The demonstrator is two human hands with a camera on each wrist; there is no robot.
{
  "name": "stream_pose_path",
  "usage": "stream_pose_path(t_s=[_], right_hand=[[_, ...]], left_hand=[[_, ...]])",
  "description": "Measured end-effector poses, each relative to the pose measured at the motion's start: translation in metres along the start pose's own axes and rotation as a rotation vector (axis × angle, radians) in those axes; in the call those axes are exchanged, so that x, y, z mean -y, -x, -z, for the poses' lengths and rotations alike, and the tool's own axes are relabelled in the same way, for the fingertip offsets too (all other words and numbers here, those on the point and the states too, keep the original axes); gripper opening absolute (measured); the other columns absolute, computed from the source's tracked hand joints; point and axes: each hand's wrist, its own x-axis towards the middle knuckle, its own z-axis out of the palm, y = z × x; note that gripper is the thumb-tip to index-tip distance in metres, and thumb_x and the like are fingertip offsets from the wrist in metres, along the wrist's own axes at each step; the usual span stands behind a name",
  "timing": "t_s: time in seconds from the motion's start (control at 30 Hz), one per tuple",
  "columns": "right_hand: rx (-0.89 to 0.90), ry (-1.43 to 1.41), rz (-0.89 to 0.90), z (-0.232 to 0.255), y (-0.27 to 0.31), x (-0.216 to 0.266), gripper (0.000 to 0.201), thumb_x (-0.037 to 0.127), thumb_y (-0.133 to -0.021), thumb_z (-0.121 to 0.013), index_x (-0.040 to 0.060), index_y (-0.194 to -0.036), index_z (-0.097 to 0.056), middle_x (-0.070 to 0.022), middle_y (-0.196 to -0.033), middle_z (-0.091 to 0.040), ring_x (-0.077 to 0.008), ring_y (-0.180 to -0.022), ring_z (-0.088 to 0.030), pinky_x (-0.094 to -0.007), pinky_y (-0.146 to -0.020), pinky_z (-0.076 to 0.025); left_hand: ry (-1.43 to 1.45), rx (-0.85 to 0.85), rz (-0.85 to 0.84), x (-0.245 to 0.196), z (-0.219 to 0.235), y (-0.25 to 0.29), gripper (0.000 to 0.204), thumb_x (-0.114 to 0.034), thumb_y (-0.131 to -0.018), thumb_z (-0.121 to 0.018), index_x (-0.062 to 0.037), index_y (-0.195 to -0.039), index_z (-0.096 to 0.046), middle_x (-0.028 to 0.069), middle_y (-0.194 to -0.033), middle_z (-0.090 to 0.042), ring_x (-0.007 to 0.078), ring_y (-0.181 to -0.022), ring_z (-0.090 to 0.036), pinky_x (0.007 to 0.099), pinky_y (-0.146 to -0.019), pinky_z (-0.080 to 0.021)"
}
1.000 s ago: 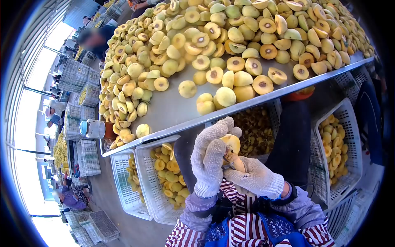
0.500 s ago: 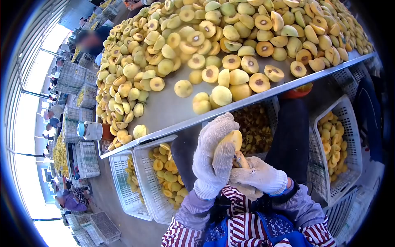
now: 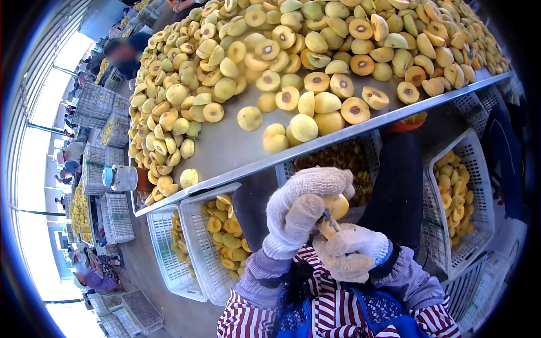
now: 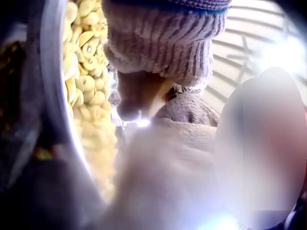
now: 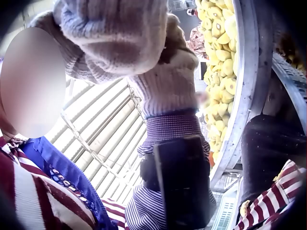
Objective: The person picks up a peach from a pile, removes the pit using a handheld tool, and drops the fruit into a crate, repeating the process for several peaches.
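Both hands wear whitish knitted gloves. My left hand (image 3: 298, 205) grips a yellow peach half (image 3: 337, 207), its fingers curled over the far side of the fruit. Just below, my right hand (image 3: 352, 250) holds a small pitting tool (image 3: 331, 221) whose thin metal end meets the underside of the peach half. The glove hides most of the tool's grip. In the left wrist view, a bright metal edge (image 4: 141, 123) shows beside the gloves. The left glove's ribbed cuff (image 5: 168, 91) appears in the right wrist view, where the fruit is hidden.
A metal-rimmed table (image 3: 225, 160) bears a big heap of halved peaches (image 3: 315, 83). White crates of peach halves stand left (image 3: 197, 248) and right (image 3: 484, 197). Between the knees, a crate holds brownish scraps (image 3: 360, 163). A blue-lidded jar (image 3: 121, 178) stands at the table's left corner.
The left hand has tipped over the peach half, its fingers swinging rightward. Both hands have drawn slightly lower, and the tool's metal end now shows against the fruit.
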Motion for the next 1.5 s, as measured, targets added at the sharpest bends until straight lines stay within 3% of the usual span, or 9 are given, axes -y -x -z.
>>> stream_pose_path(t_s=[0.17, 0.37, 0.43, 0.5, 0.63, 0.8, 0.97, 1.13, 1.5], right_hand=[[-0.035, 0.099, 0.076, 0.038, -0.015, -0.03, 0.027, 0.027, -0.099, -0.057, 0.0004, -0.103, -0.056, -0.0037, -0.052, -0.05, -0.014, -0.034, -0.044, -0.0266, -0.033, -0.037], [0.003, 0.082, 0.091, 0.008, 0.009, 0.008, 0.027, 0.023, -0.096, -0.057, -0.0022, -0.085, -0.057, -0.0034, -0.05, -0.049, -0.0119, -0.033, -0.043, -0.0252, -0.033, -0.037], [-0.153, 0.143, 0.172, 0.006, 0.011, 0.014, 0.027, 0.023, -0.097, -0.056, -0.0003, -0.083, -0.056, -0.0012, -0.048, -0.047, -0.0103, -0.033, -0.042, -0.0244, -0.032, -0.035], [-0.419, 0.35, 0.131, 0.003, 0.004, 0.02, 0.029, 0.027, -0.096, -0.059, 0.001, -0.084, -0.057, -0.0002, -0.049, -0.048, -0.0094, -0.036, -0.044, -0.0228, -0.034, -0.035], [-0.52, 0.517, 0.07, 0.0, -0.013, 0.017, 0.027, 0.03, -0.094, -0.063, 0.0045, -0.086, -0.058, 0.0002, -0.056, -0.052, -0.0064, -0.041, -0.046, -0.0209, -0.036, -0.034], [-0.568, 0.562, 0.101, 0.002, -0.012, 0.02, 0.026, 0.029, -0.094, -0.063, 0.0047, -0.085, -0.059, -0.0017, -0.058, -0.056, -0.0073, -0.042, -0.048, -0.0204, -0.037, -0.036], [-0.584, 0.553, 0.117, 0.004, -0.007, 0.022, 0.025, 0.03, -0.094, -0.065, 0.0061, -0.09, -0.058, -0.0006, -0.058, -0.055, -0.006, -0.042, -0.048, -0.019, -0.039, -0.036], [-0.598, 0.573, 0.096, -0.002, -0.02, 0.021, 0.029, 0.03, -0.093, -0.067, 0.0063, -0.105, -0.056, 0.0012, -0.059, -0.054, -0.0044, -0.041, -0.045, -0.0184, -0.037, -0.033], [-0.699, 0.717, 0.131, -0.008, -0.026, 0.01, 0.029, 0.027, -0.091, -0.069, 0.0031, -0.107, -0.063, -0.0025, -0.072, -0.064, -0.0075, -0.061, -0.06, -0.0239, -0.058, -0.048]], left_hand=[[0.871, -0.209, 0.423, 0.001, -0.012, 0.003, 0.058, -0.053, -0.1, -0.048, 0.0, -0.121, -0.056, 0.0176, -0.111, -0.066, 0.0271, -0.093, -0.069, 0.0361, -0.076, -0.059], [0.249, -0.634, 0.177, 0.001, 0.036, 0.017, 0.055, -0.052, -0.098, -0.051, -0.0021, -0.121, -0.057, 0.017, -0.106, -0.066, 0.0269, -0.086, -0.069, 0.0321, -0.056, -0.059], [-0.33, -0.785, 0.035, 0.011, 0.104, 0.04, 0.046, -0.041, -0.1, -0.055, 0.0006, -0.119, -0.061, 0.0156, -0.11, -0.066, 0.0267, -0.092, -0.067, 0.0361, -0.077, -0.058], [-1.898, -0.588, -0.009, 0.008, 0.14, 0.05, 0.03, -0.02, -0.09, -0.067, -0.0016, -0.114, -0.066, 0.0139, -0.119, -0.065, 0.0289, -0.113, -0.061, 0.0355, -0.099, -0.047], [-1.229, -0.485, -0.052, 0.028, 0.119, 0.004, 0.031, -0.021, -0.088, -0.068, -0.0081, -0.116, -0.067, 0.0163, -0.126, -0.062, 0.0329, -0.116, -0.059, 0.0395, -0.102, -0.045], [-1.405, -0.331, 0.627, 0.05, 0.087, -0.088, 0.05, -0.04, -0.083, -0.072, -0.0084, -0.121, -0.064, 0.0166, -0.123, -0.064, 0.03, -0.112, -0.062, 0.0346, -0.094, -0.049], [-0.489, -0.455, 0.662, 0.053, 0.129, -0.094, 0.059, -0.045, -0.085, -0.069, -0.0083, -0.129, -0.059, 0.0127, -0.124, -0.062, 0.0233, -0.11, -0.062, 0.0348, -0.083, -0.055], [0.284, 0.046, 0.191, 0.041, 0.108, -0.038, 0.069, -0.043, -0.086, -0.072, 0.0017, -0.134, -0.05, 0.0146, -0.128, -0.058, 0.0214, -0.108, -0.061, 0.0328, -0.077, -0.057], [0.448, -0.176, 0.473, 0.009, 0.024, 0.005, 0.08, -0.037, -0.088, -0.071, -0.0044, -0.15, -0.031, 0.0231, -0.141, -0.046, 0.0341, -0.121, -0.056, 0.0434, -0.097, -0.052]])
